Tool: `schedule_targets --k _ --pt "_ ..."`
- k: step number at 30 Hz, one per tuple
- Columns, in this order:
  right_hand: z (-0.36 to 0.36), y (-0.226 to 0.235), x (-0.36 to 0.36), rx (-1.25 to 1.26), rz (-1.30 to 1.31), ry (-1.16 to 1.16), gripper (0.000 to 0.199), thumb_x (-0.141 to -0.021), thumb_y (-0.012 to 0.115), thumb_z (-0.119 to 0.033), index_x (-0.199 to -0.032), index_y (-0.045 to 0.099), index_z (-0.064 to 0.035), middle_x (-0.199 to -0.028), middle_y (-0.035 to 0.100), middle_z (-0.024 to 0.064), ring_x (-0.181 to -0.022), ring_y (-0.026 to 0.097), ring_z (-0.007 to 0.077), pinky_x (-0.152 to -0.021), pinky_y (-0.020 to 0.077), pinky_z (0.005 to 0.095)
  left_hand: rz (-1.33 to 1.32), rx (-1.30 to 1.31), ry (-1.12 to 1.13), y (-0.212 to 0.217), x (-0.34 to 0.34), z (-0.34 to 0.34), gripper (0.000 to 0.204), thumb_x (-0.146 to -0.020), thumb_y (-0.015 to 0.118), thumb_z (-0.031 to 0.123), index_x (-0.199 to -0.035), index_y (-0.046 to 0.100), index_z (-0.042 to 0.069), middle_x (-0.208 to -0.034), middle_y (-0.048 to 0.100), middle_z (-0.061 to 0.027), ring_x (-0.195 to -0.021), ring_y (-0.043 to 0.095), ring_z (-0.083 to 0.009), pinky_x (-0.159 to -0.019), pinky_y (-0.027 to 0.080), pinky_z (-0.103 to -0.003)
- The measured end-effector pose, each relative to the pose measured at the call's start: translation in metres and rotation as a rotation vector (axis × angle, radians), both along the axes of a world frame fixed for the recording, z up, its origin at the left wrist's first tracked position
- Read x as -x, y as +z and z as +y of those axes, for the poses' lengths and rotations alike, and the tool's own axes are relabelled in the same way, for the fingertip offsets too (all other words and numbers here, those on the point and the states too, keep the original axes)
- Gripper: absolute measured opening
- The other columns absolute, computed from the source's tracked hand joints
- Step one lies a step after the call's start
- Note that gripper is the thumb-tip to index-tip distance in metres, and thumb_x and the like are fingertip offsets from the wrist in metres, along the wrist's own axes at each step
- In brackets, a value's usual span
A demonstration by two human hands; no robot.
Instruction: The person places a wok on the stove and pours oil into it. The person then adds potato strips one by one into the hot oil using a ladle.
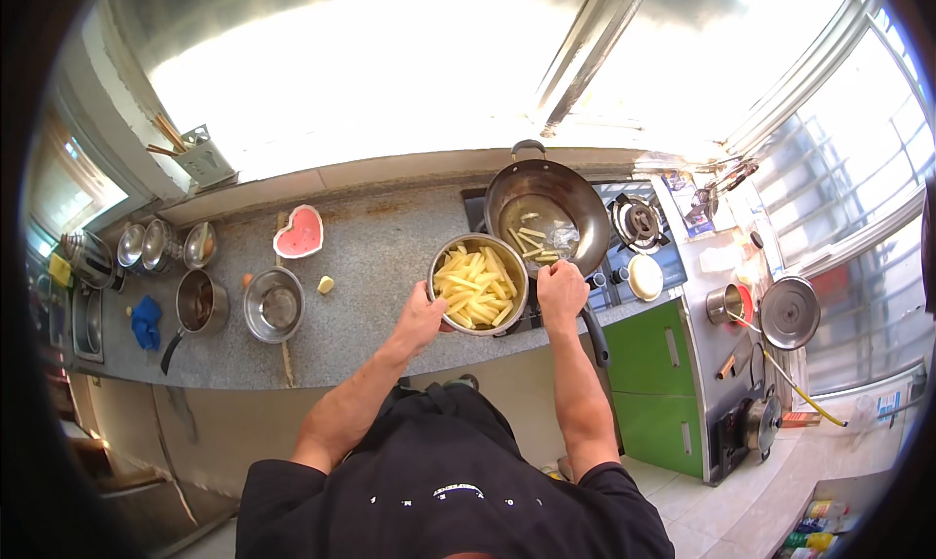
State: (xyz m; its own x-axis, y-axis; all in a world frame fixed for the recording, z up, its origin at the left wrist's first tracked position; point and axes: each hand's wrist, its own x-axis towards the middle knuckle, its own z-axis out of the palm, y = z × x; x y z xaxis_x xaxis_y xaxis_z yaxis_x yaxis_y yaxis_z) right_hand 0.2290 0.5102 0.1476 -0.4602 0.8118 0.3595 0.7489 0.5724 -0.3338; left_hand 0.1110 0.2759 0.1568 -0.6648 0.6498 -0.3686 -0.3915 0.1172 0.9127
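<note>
My left hand (422, 317) grips the left side of a round metal bowl (432, 273) heaped with pale yellow potato strips (478, 284). The bowl is held at the near left edge of a dark wok (575, 193) on the stove. Inside the wok lie a few more potato strips (531, 237) and some shiny clear liquid (563, 235). Over the wok's near rim, my right hand (564, 291) is closed with its back toward me; what its fingers hold, if anything, is hidden. The wok's long black handle (596, 337) sticks out toward me beside that hand.
A heart-shaped pink dish (300, 233), a metal basin (274, 306), a saucepan (203, 302) and a small yellowish piece (326, 284) sit on the grey counter (361, 257). Right of the wok are a bare burner (637, 223) and a white round object (644, 277).
</note>
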Motion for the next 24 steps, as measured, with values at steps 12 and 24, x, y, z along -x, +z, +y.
schedule_targets --k 12,24 --pt "-0.055 0.042 0.0 0.05 0.313 0.443 0.01 -0.081 0.072 -0.015 -0.077 0.065 -0.0083 -0.076 0.064 0.007 -0.07 0.063 0.0296 -0.065 0.0489 0.0414 -0.001 -0.013 -0.042 0.002 -0.003 0.007 0.04 -0.091 0.047 0.004 -0.128 0.04 -0.008 -0.114 0.059 -0.0196 -0.088 0.069 -0.0238 -0.062 0.063 -0.033" --pt "-0.05 0.026 0.002 0.099 0.064 0.605 0.02 -0.079 0.071 -0.011 -0.098 0.073 -0.0057 -0.094 0.07 0.0096 -0.091 0.065 0.0285 -0.085 0.0502 0.0391 -0.009 -0.033 -0.043 -0.007 -0.003 0.006 0.043 -0.092 0.045 0.004 -0.132 0.038 -0.008 -0.113 0.06 -0.0184 -0.084 0.07 -0.0204 -0.063 0.063 -0.03"
